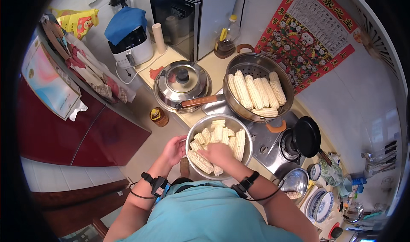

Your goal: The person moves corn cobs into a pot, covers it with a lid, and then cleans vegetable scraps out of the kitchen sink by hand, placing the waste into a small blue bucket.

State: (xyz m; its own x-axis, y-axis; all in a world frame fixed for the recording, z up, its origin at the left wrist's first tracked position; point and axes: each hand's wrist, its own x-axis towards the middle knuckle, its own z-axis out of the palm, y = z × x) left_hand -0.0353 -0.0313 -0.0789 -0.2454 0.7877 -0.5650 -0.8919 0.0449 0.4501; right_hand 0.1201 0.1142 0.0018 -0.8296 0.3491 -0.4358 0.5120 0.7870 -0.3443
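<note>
A steel bowl (249,149) full of white corn pieces, some long and some broken short, is right in front of my body. At its left side, my left hand (175,150) has its fingers against the wall and steadies it. My right hand (220,154) reaches down inside the bowl, its fingers curled at a piece of corn (199,161) and partly hidden by the hand's back. Beyond the bowl to the right, a large steamer pot (289,86) with orange-brown handles holds several whole white corn cobs (256,90) on its perforated tray.
A lidded pan (183,86) with a wooden handle (200,101) stands left of the steamer. Right are a gas stove (273,148), a black frying pan (306,136), a steel basin (295,180) and stacked plates (322,206). An oil bottle (227,39) stands behind, another bottle (159,116) at left.
</note>
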